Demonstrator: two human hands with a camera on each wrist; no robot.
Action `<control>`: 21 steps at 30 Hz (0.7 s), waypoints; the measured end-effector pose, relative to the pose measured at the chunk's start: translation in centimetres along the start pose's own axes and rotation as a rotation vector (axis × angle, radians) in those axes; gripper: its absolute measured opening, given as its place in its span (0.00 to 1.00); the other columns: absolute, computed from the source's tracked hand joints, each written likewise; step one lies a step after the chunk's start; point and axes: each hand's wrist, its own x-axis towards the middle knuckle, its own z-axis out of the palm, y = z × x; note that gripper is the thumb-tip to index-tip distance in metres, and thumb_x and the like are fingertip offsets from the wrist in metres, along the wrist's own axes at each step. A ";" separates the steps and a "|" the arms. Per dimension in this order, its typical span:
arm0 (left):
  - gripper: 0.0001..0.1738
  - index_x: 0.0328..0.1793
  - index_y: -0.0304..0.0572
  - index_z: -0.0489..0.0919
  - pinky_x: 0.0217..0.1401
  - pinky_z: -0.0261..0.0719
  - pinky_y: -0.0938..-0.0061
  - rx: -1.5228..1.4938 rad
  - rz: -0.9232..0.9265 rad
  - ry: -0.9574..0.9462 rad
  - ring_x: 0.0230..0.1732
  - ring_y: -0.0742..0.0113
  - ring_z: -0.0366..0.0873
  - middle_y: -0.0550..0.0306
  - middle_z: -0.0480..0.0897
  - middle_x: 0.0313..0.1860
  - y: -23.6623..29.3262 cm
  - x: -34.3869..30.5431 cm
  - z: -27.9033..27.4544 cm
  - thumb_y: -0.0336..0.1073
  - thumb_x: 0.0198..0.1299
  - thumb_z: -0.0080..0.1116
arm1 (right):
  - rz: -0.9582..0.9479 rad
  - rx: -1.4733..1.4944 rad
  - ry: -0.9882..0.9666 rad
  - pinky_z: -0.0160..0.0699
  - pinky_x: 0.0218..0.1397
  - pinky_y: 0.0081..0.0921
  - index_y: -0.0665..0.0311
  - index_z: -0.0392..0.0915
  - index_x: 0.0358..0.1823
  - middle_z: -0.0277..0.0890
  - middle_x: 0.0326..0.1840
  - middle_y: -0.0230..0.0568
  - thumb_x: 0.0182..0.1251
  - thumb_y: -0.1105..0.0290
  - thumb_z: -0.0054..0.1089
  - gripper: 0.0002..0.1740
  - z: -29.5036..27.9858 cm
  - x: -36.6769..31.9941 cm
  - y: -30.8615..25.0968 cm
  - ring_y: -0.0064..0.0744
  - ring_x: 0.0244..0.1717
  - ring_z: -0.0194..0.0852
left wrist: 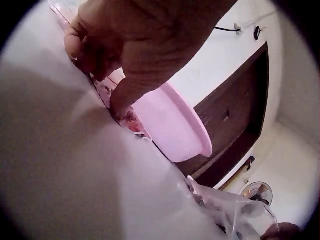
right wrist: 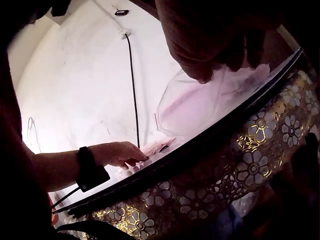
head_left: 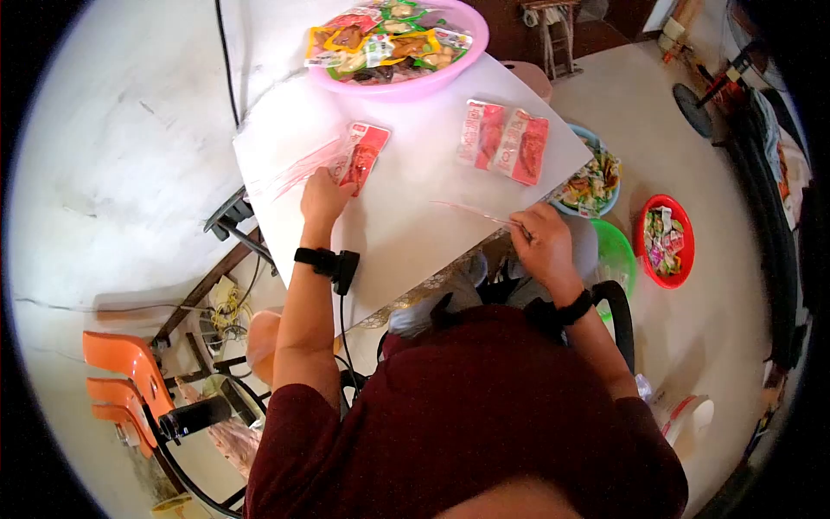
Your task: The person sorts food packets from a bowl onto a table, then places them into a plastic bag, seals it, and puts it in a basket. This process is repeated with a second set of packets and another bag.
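White table (head_left: 398, 233), worker at six o'clock. Ten o'clock: the left hand (head_left: 326, 203) pinches a red packet (head_left: 367, 156) at its near end. Four o'clock: the right hand (head_left: 546, 246) holds a clear bag (head_left: 471, 210) in a narrow pinch. Two o'clock: paired packets (head_left: 527, 147), side by side. Twelve o'clock: pink basin (head_left: 476, 45), heaped with colourful pouches (head_left: 405, 45).

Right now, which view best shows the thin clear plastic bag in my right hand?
Right wrist view: the bag spreads broadly. The head view shows it nearly edge-on; left wrist, smaller, near the bottom.
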 end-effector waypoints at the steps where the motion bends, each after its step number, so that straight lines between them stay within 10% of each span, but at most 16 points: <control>1: 0.27 0.43 0.36 0.79 0.47 0.79 0.56 -0.003 -0.022 -0.036 0.47 0.45 0.81 0.43 0.82 0.43 0.0 0.3 0.2 0.47 0.40 0.73 | -0.003 0.006 0.002 0.75 0.38 0.38 0.63 0.80 0.34 0.73 0.31 0.42 0.54 0.73 0.65 0.06 0.0 -0.1 0.0 0.46 0.36 0.75; 12: 0.31 0.46 0.32 0.75 0.47 0.78 0.61 -0.078 0.206 -0.063 0.44 0.48 0.79 0.43 0.80 0.41 -0.5 -0.9 0.7 0.36 0.35 0.75 | -0.049 -0.028 0.028 0.76 0.39 0.39 0.62 0.79 0.32 0.74 0.32 0.41 0.54 0.72 0.65 0.05 -0.2 -0.4 0.0 0.47 0.37 0.75; 21: 0.07 0.46 0.39 0.75 0.25 0.73 0.81 -1.202 0.040 -0.248 0.24 0.76 0.75 0.60 0.80 0.33 -0.9 -4.4 -0.6 0.26 0.62 0.53 | -0.081 -0.014 0.017 0.78 0.42 0.39 0.62 0.80 0.36 0.74 0.35 0.42 0.50 0.66 0.72 0.14 -0.6 -0.4 -0.6 0.47 0.40 0.76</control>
